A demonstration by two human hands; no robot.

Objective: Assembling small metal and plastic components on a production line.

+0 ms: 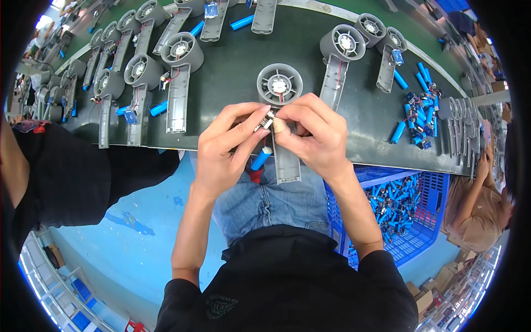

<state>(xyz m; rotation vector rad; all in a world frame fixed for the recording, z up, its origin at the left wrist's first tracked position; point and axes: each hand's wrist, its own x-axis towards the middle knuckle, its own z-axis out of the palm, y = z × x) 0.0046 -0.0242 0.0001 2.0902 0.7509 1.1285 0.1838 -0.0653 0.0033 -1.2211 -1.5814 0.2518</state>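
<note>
Small board (264,123) sits up off the table, between the hands, just short of the near fan (279,84). Left hand (224,144) has thumb and fingers pinched on it, steadying it, I'd judge, so its edge faces the other hand. Right hand (316,133) brings thumb and forefinger in at the white plug (270,114); whether they clamp it I cannot tell from my feed.

Battery (261,159) hangs below the board beside the fan's handle (287,167); a red wire rises from it, its upper end lost behind fingers. The slack likely lets the board be turned freely. The handle points at the wearer and overhangs the table (232,91) edge, probably for easy reach.

Farther out: battery pile (423,113) to the right, more in the blue crate (412,243) below, seemingly for supply. Other fans (180,51) stand in rows at left; the farthest cut off. Neighbour in black (66,174) at left, head out of view. Right rim too warped to read well.
</note>
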